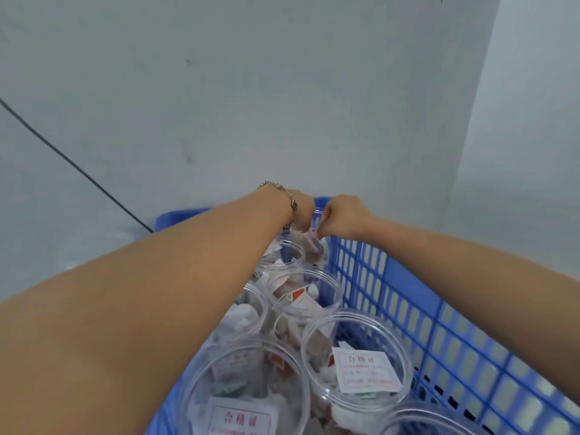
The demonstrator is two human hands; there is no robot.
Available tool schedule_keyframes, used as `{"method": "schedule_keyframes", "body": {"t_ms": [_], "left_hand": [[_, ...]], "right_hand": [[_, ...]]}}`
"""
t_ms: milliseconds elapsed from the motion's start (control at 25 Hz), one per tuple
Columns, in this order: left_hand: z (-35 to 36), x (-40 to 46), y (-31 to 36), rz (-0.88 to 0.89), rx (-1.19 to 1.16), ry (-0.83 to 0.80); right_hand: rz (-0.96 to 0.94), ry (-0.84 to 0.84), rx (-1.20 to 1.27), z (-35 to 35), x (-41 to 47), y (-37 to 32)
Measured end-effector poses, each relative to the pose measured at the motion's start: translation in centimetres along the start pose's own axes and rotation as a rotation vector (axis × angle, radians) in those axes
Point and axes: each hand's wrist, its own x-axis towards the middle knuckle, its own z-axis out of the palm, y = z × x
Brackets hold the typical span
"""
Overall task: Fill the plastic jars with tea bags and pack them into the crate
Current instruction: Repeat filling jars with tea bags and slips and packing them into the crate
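Observation:
A blue plastic crate (392, 284) holds several clear open jars filled with tea bags and white slips with red print, such as the near jar (357, 359). Both my arms reach to the crate's far end. My left hand (303, 211), with a bracelet at the wrist, and my right hand (340, 215) have curled fingers on the far jar (309, 243), which stands in the far right corner and holds tea bags. The fingertips are hidden behind the knuckles.
A pale wall rises right behind the crate, with a corner to the right (477, 120). A thin black cable (72, 164) runs diagonally across the left wall down to the crate's far left corner. My left forearm covers the crate's left side.

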Motion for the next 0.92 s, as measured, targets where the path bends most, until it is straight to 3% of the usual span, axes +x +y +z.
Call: {"method": "schedule_keyframes", "body": {"t_ms": [320,720,920], "left_hand": [[-0.1,-0.1,-0.2,-0.002,0.042,0.007],[-0.8,-2.4,-0.2,0.030,-0.005,-0.038],[-2.7,-5.3,-0.1,0.032,-0.021,0.064]], "right_hand": [[0.025,-0.017,0.161,0.9,-0.6,-0.6],[-0.012,-0.218,0.053,-1.5,-0.9,-0.8],[-0.089,-0.095,-0.142,-4.2,-2.2,-1.5]]}}
